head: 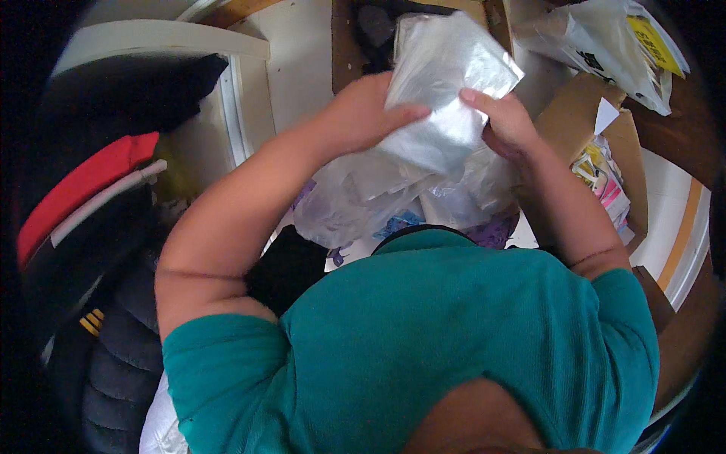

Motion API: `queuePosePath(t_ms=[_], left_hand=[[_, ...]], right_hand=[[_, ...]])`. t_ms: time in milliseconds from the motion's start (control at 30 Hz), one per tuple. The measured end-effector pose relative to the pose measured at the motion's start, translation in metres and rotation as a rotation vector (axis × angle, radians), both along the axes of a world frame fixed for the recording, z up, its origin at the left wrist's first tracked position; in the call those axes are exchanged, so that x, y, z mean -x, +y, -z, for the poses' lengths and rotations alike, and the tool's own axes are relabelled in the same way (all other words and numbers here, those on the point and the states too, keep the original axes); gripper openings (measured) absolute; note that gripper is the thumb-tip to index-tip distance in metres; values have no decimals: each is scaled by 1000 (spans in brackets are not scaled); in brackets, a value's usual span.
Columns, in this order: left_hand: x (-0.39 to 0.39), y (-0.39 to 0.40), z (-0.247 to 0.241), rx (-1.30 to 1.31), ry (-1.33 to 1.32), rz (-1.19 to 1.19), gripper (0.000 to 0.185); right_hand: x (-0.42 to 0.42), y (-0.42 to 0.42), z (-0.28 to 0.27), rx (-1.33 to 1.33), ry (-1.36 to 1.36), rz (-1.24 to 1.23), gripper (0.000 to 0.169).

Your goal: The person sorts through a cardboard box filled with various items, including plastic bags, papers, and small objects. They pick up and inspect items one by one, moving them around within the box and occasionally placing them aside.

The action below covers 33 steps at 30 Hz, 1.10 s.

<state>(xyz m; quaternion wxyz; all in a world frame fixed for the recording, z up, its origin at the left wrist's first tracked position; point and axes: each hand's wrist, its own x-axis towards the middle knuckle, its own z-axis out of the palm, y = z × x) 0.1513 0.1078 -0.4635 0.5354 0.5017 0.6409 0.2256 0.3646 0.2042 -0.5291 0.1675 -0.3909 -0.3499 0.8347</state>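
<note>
A stack of clear, flat plastic bags or film [448, 74] is held up in front of me at the top middle. My left hand [366, 113] grips its left side, the thumb lying across the front and the other fingers hidden behind. At the right edge, my right hand [507, 119] pinches the stack with its thumb on top. Light glares off the film, so separate layers are hard to make out. Just below it, crumpled translucent plastic bags [357, 198] lie close to my body, with something blue [402, 221] partly covered by them.
An open cardboard box [635, 170] with colourful packets [607, 176] stands on the right. Above it sits a white plastic bag [612, 51] bearing writing. Another box [347, 51] with dark contents is behind the film. Dark and red clothing or fabric [85, 193] fills the left side.
</note>
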Motion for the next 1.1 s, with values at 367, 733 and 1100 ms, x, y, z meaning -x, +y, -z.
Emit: queuePosePath(t_ms=[367, 733, 1100], left_hand=[[25, -167, 13, 576, 335, 357, 40], [-17, -135, -36, 487, -714, 11, 39], [34, -110, -11, 408, 66, 191, 29]], right_hand=[[-6, -97, 50, 330, -430, -977, 67], [88, -136, 132, -328, -248, -774, 46], [75, -137, 120, -928, -493, -1300, 37]])
